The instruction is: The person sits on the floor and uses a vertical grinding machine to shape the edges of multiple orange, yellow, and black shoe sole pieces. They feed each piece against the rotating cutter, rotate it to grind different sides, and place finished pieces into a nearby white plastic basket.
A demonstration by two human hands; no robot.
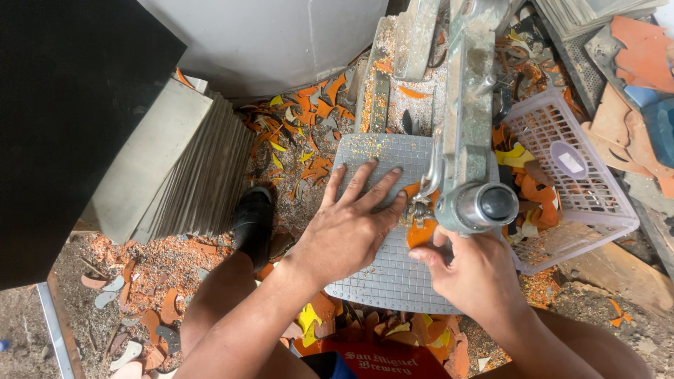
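Grey stack of tiles [184, 165] leans at left of frame; metal tile cutter [460, 126] runs down from top centre over a gridded cutting surface [393, 277], white plastic basket [586, 179] at right. Left hand [349, 224] lies flat, fingers spread, pinning an orange tile piece [420, 231] at centre. Right hand [472, 270], grip loosely curled and holding nothing, touches that piece just below the cutter's knob [495, 205].

Left hand [351, 228] lies flat on the gridded board [382, 281], pressing an orange piece [419, 231] beneath the cutter [467, 140]; right hand [470, 274] touches the piece's near edge.
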